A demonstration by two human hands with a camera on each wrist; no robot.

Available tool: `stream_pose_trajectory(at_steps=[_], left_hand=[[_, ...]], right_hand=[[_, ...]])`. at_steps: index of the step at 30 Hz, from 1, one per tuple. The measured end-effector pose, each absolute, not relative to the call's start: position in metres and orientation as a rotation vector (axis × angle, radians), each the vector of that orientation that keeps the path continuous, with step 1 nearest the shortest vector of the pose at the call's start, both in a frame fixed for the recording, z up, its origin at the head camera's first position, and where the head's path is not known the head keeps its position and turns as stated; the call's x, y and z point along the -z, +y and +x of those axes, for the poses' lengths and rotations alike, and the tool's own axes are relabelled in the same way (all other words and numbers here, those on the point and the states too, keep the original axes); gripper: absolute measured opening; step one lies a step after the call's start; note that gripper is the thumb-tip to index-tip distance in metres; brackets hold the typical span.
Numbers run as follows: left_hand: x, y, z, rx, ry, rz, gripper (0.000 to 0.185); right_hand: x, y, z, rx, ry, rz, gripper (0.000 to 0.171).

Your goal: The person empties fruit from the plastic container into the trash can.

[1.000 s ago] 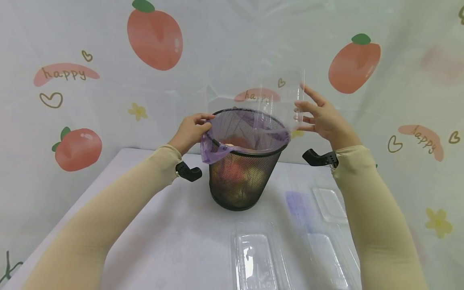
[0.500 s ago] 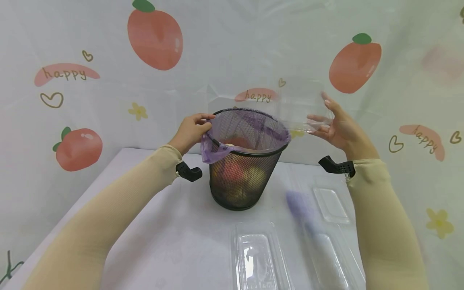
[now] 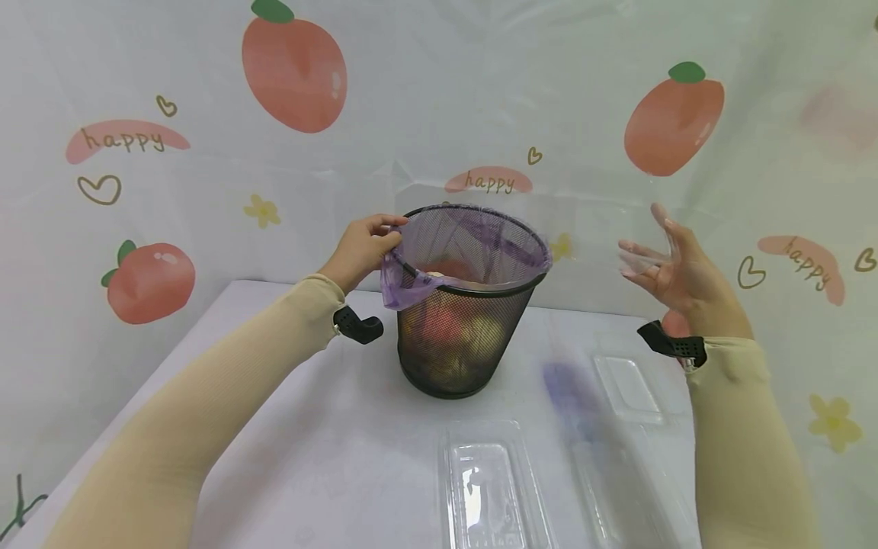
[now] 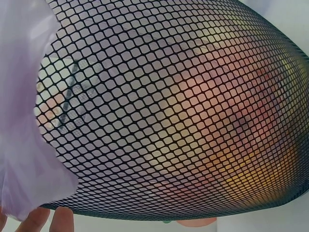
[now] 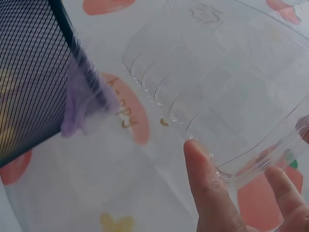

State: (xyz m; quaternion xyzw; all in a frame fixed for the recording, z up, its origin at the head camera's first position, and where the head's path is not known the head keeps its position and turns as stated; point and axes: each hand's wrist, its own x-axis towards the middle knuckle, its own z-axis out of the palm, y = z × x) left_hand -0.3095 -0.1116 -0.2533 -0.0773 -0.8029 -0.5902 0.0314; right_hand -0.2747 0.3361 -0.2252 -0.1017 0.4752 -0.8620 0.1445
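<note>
A black mesh bin point(image 3: 473, 328), lined with a thin purple plastic bag point(image 3: 405, 286), stands on the table with red and yellow round things point(image 3: 446, 328) inside. My left hand point(image 3: 363, 248) grips the bin's left rim and the bag folded over it; in the left wrist view only some fingertips point(image 4: 62, 220) show below the mesh. To the right of the bin, apart from it, my right hand point(image 3: 689, 267) holds up a clear plastic container point(image 5: 217, 87) by its edge, thumb on one side and fingers on the other. This container is nearly invisible in the head view.
Another clear container point(image 3: 485, 488) lies at the table's front. More clear plastic ones lie to the right, one near the front point(image 3: 620, 496) and one farther back point(image 3: 627, 387). Between them and the bin is a blurred purple patch point(image 3: 569, 385). A printed cloth point(image 3: 439, 91) hangs behind.
My right hand has moved right and down with the clear container, away from above the bin. The left hand stays on the rim.
</note>
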Motion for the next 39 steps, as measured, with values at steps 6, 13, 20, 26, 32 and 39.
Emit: stream_pose_trajectory(at_steps=[6, 13, 20, 26, 32, 39], left_hand=[[0.254, -0.111, -0.310, 1.811, -2.480, -0.246, 0.044], [0.254, -0.112, -0.311, 1.822, -2.480, -0.250, 0.042], [0.253, -0.111, -0.310, 1.790, -2.488, -0.261, 0.042], [0.253, -0.111, -0.309, 1.781, -2.489, -0.256, 0.042], [0.254, -0.111, -0.311, 1.788, -2.486, -0.256, 0.042], [0.255, -0.112, -0.311, 1.796, -2.484, -0.247, 0.043]], right_hand=[[0.244, 0.353, -0.269, 2.448, 1.474, -0.215, 0.049], [0.273, 0.369, -0.274, 2.391, 1.461, -0.148, 0.060], [0.299, 0.375, -0.277, 2.266, 1.552, -0.095, 0.065], [0.321, 0.369, -0.276, 2.112, 1.669, -0.119, 0.065], [0.343, 0.353, -0.276, 1.967, 1.826, -0.080, 0.065], [0.364, 0.341, -0.280, 1.843, 1.876, -0.095, 0.065]])
